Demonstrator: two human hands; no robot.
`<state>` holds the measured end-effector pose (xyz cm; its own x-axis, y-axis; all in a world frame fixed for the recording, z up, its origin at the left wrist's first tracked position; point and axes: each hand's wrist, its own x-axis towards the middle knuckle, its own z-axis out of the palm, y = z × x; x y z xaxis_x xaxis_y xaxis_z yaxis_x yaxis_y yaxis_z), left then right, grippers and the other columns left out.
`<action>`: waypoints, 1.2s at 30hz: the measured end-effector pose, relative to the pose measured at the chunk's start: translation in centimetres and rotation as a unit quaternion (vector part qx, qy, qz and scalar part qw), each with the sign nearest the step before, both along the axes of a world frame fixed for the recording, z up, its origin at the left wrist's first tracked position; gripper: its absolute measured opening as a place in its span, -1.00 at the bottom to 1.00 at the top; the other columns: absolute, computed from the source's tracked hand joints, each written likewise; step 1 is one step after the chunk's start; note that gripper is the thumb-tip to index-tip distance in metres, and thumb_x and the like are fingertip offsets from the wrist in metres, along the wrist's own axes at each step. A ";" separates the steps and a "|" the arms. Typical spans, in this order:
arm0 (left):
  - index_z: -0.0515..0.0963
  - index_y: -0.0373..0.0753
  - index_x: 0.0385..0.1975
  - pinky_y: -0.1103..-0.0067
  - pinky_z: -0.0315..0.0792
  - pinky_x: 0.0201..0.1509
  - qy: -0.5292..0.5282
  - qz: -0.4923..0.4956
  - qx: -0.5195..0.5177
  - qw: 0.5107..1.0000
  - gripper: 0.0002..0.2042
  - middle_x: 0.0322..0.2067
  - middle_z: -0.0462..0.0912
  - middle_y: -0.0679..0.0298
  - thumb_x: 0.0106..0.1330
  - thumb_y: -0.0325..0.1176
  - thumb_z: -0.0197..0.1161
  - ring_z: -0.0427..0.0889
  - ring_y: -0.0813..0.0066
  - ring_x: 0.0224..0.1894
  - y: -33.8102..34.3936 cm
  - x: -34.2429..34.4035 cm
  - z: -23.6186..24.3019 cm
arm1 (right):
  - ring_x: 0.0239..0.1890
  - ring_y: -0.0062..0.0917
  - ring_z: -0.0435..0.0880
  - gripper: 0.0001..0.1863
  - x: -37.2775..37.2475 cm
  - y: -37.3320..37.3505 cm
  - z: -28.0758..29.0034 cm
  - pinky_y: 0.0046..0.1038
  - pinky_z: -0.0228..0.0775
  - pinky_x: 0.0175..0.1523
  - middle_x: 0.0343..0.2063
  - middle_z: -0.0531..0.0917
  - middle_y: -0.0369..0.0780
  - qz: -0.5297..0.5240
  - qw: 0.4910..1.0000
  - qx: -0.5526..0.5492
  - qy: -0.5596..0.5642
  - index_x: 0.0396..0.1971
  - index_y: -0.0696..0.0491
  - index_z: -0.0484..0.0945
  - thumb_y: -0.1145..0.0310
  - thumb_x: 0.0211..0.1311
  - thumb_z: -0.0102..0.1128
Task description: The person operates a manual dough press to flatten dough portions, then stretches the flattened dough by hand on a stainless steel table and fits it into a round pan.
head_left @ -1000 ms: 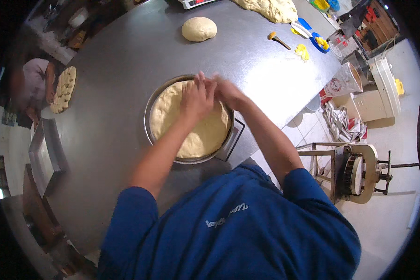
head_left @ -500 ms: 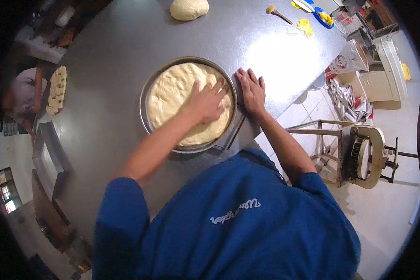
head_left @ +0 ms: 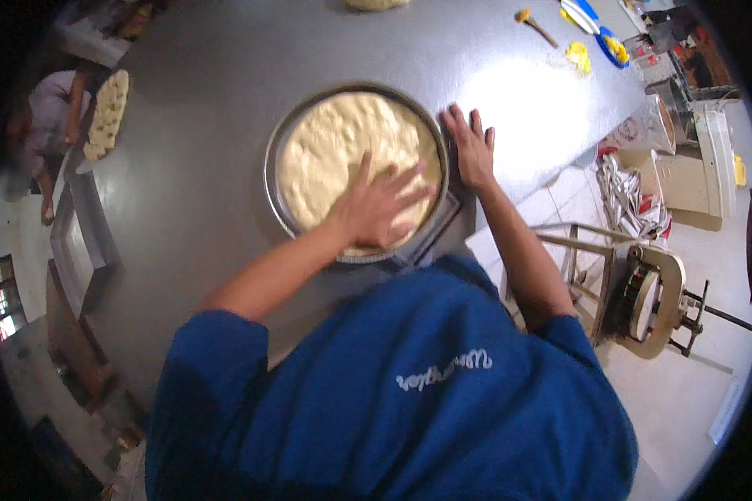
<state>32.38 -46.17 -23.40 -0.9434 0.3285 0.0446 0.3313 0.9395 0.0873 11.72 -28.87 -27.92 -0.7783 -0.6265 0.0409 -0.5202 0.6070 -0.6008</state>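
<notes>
A round metal pan sits on the steel table near my body. Pale, dimpled dough is spread over most of its inside. My left hand lies on the near right part of the dough, fingers spread and pointing up and to the right. Just outside the pan's right rim is my right hand, its fingers apart and touching the rim or the table beside it; which one I cannot tell. Neither hand holds anything.
At the far edge lies another lump of dough. A brush, yellow fat and a blue dish are at the far right. A co-worker stands left, by a long dimpled dough and a rectangular tray.
My left hand has moved down the dough toward the near side, its fingers spread wider. The right hand stays beside the pan. The whole view has shifted slightly.
</notes>
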 end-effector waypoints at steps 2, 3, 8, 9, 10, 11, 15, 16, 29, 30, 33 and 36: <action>0.11 0.28 0.59 -0.25 -0.08 0.55 -0.019 0.008 -0.041 0.999 -0.26 0.63 -0.03 0.22 0.41 0.26 0.02 0.32 0.00 0.49 0.6 0.4 1.1 | 0.65 0.05 -0.28 -0.21 1.2 -1.0 1.0 0.30 -0.75 0.54 0.63 0.03 -0.19 -0.023 0.998 0.035 -0.050 0.53 -0.17 0.27 -0.26 0.60 -0.69; 0.11 0.28 0.59 -0.25 -0.09 0.55 -0.018 0.004 -0.035 0.999 -0.26 0.63 -0.03 0.21 0.41 0.26 0.02 0.31 0.01 0.50 0.3 0.1 1.1 | 0.65 0.09 -0.29 -0.23 1.2 -2.9 2.0 0.35 -0.71 0.53 0.63 -0.02 -0.14 -0.034 0.994 0.047 -0.088 0.55 -0.17 0.23 -0.26 0.60 -0.66; 0.05 -0.07 0.61 -0.07 -0.18 0.62 -0.085 0.122 0.412 0.899 -0.17 0.60 0.03 -0.01 0.40 0.07 0.17 0.16 -0.02 0.57 -3.6 0.0 2.8 | 0.62 0.24 -0.28 -0.30 3.0 -4.6 2.5 0.52 -0.37 0.47 0.63 -0.17 0.04 0.050 0.991 0.097 0.079 0.61 -0.18 0.03 -0.11 0.59 -0.21; 0.04 -0.15 0.61 -0.03 -0.20 0.63 -0.066 0.175 0.589 0.786 -0.16 0.59 0.05 -0.05 0.40 0.02 0.20 0.14 -0.03 0.58 -5.2 1.8 3.8 | 0.62 0.25 -0.27 -0.28 3.9 -3.7 2.6 0.53 -0.33 0.47 0.63 -0.16 0.03 0.059 0.986 0.082 0.131 0.61 -0.19 0.02 -0.09 0.58 -0.14; 0.03 -0.22 0.60 0.00 -0.23 0.64 0.073 0.251 0.441 0.858 -0.17 0.57 0.07 -0.09 0.42 -0.04 0.21 0.13 -0.03 0.59 -6.5 4.2 3.7 | 0.64 0.14 -0.23 -0.26 4.0 -2.7 0.9 0.52 -0.32 0.48 0.64 -0.13 -0.03 0.020 0.971 0.120 0.207 0.60 -0.21 0.06 -0.09 0.53 -0.03; 0.02 -0.29 0.59 0.02 -0.25 0.64 0.209 0.326 0.266 0.883 -0.18 0.56 0.09 -0.13 0.43 -0.11 0.22 0.12 -0.02 0.59 -6.7 7.4 3.8 | 0.64 0.08 -0.20 -0.26 5.3 -2.6 1.7 0.52 -0.31 0.48 0.64 -0.12 -0.06 0.100 0.953 0.152 0.243 0.60 -0.23 0.07 -0.11 0.53 -0.03; 0.05 -0.21 0.59 0.00 -0.29 0.63 0.153 0.518 0.303 0.785 -0.31 0.57 0.13 0.01 0.54 -0.14 0.06 0.14 0.11 0.59 -4.0 13.2 -6.1 | 0.66 -0.12 -0.10 -0.26 11.3 -4.4 4.9 0.48 -0.25 0.50 0.64 -0.04 -0.18 0.490 0.837 0.120 0.211 0.59 -0.34 0.09 -0.21 0.50 -0.05; 0.07 -0.17 0.59 0.00 -0.31 0.64 0.160 0.522 0.317 0.776 -0.34 0.55 0.18 0.06 0.56 -0.14 0.03 0.18 0.15 0.58 -4.4 12.1 -5.6 | 0.64 -0.04 -0.06 -0.26 12.7 -5.8 5.3 0.45 -0.21 0.51 0.63 -0.02 -0.14 0.466 0.830 0.164 0.258 0.59 -0.36 0.09 -0.24 0.51 -0.10; 0.38 0.02 0.48 0.08 -0.35 0.66 0.139 0.452 0.403 0.784 -0.47 0.18 0.68 0.14 0.68 0.06 -0.27 0.56 0.28 0.32 -14.0 8.5 -5.6 | 0.65 0.01 -0.18 -0.29 15.4 -17.3 8.5 0.32 -0.20 0.57 0.64 -0.15 -0.08 0.622 0.707 0.317 0.112 0.60 -0.12 0.08 -0.09 0.59 -0.15; 0.38 0.01 0.47 0.09 -0.35 0.66 0.142 0.450 0.397 0.787 -0.48 0.22 0.65 0.16 0.69 0.02 -0.28 0.55 0.29 0.33 -14.2 8.6 -5.8 | 0.63 0.18 -0.22 -0.22 15.9 -18.5 12.8 0.37 -0.15 0.53 0.64 -0.23 -0.01 0.599 0.709 0.347 0.136 0.62 -0.11 0.00 -0.16 0.56 -0.14; 0.41 -0.01 0.45 0.10 -0.35 0.66 0.134 0.443 0.374 0.803 -0.47 0.25 0.63 0.20 0.69 0.03 -0.32 0.50 0.31 0.37 -14.4 8.5 -5.9 | 0.62 0.23 -0.23 -0.15 14.8 -16.6 5.5 0.47 -0.17 0.49 0.64 -0.17 -0.03 0.496 0.797 0.234 0.255 0.62 -0.18 -0.02 -0.21 0.47 -0.04; 0.45 0.01 0.42 0.09 -0.33 0.66 0.173 0.411 0.414 0.794 -0.42 0.22 0.66 0.28 0.67 0.14 -0.32 0.55 0.34 0.32 -14.6 7.4 -6.3 | 0.66 -0.02 -0.23 -0.17 10.7 -21.7 5.0 0.46 -0.23 0.51 0.65 -0.16 -0.18 0.588 0.749 0.300 0.060 0.63 -0.24 -0.06 -0.34 0.52 -0.29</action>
<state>39.82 -60.76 -29.70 -0.7079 -0.6685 0.2280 -0.2249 0.5193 0.8245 22.43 -50.55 -22.97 0.3123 -0.8093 -0.4975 -0.9356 -0.1711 -0.3090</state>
